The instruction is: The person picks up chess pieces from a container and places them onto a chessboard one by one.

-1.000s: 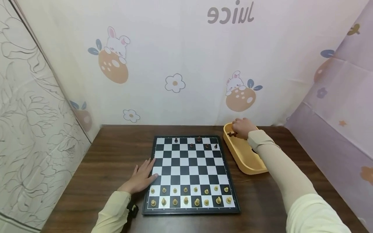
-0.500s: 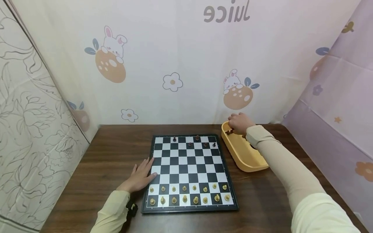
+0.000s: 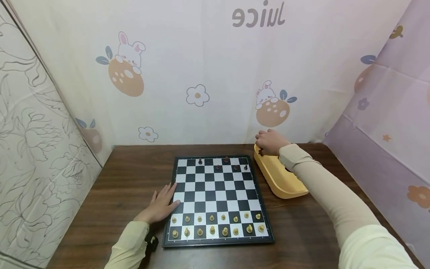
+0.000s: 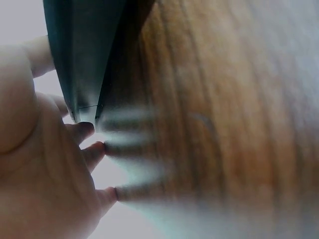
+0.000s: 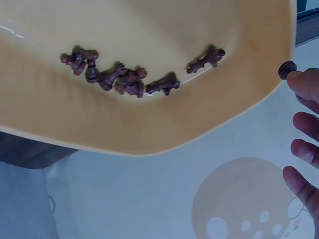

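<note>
My left hand [image 3: 159,204] rests with spread fingers on the left edge of a chessboard [image 3: 215,185]. In the left wrist view its fingertips [image 4: 108,195] touch the wood beside the board's dark side. My right hand [image 3: 271,142] is above the far left corner of a yellow tray [image 3: 285,185]. It pinches a dark brown chess piece [image 5: 287,69] between thumb and finger; only the base shows, so its kind is hidden. Several brown chess pieces [image 5: 132,82] lie toppled in the tray. A few brown pieces [image 3: 226,160] stand along the board's far side.
Two rows of pale gold chess pieces [image 3: 212,229] stand along the board's near side. The brown wooden table [image 3: 141,164] meets a printed curtain [image 3: 168,74] at the back. A lilac curtain [image 3: 386,130] closes the right side.
My right hand has moved slightly left, toward the tray's far left rim, with the piece in its fingers. The left hand stays on the board's edge. The head view has shifted a little.
</note>
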{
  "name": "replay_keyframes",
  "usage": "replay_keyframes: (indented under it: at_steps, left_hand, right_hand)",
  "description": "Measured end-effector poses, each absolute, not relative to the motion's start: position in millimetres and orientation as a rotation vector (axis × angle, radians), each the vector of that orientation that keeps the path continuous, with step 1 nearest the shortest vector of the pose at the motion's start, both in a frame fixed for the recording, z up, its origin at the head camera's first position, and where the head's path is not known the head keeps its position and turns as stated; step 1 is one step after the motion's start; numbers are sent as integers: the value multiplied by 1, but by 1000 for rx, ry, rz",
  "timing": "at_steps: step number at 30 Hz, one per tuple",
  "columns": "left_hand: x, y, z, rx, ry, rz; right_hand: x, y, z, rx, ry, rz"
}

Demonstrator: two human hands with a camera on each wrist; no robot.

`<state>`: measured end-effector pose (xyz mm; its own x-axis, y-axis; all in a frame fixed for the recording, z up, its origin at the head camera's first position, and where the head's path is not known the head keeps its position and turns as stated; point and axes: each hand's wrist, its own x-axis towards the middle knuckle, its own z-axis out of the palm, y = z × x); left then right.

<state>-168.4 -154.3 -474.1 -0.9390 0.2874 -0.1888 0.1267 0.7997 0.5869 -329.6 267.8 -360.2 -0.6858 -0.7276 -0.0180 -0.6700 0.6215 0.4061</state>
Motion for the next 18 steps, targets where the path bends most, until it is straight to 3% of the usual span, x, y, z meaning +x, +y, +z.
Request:
replay_keyframes:
  at_steps: [18]
  left_hand:
    - [-167,-154,-474,324,2721,869]
  right_hand:
    - [-330,230,-371,1152,-2752,-638]
